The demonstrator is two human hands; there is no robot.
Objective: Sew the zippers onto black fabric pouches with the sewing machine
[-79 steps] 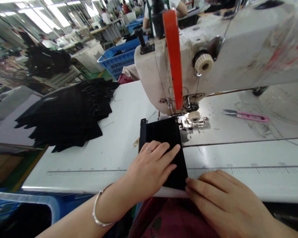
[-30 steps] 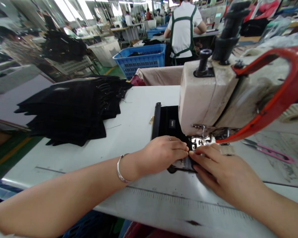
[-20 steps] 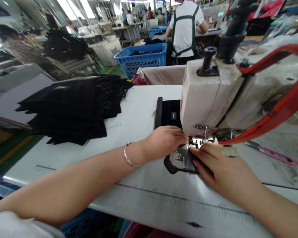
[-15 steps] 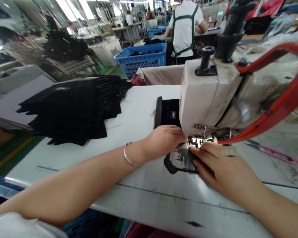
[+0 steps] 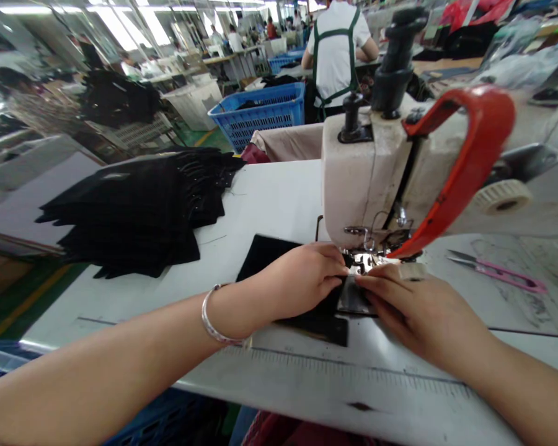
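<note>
My left hand [image 5: 302, 279], with a silver bangle at its wrist, is closed on the edge of a flat black fabric piece [image 5: 263, 253]. The piece lies under this hand, and its near end reaches toward the table's front. The fingertips are close to the presser foot [image 5: 363, 263] of a white sewing machine [image 5: 353, 179]. On the other side of the foot, my right hand [image 5: 407, 300] has its thumb and fingers pressed together above the metal plate [image 5: 353, 297]. What lies between them is too small to make out. A band wraps one right finger.
A stack of black fabric pieces [image 5: 139, 204] sits at the table's left. Pink-handled snips [image 5: 497, 272] lie right of the machine, below its red guard [image 5: 474, 161]. A ruler scale [image 5: 353, 371] runs along the front edge. Behind stand a blue basket [image 5: 260, 114] and a person [image 5: 335, 52].
The black piece, which lay behind the left hand with its label showing, is now turned and lies left of the needle, reaching toward the front. My left hand has shifted slightly left.
</note>
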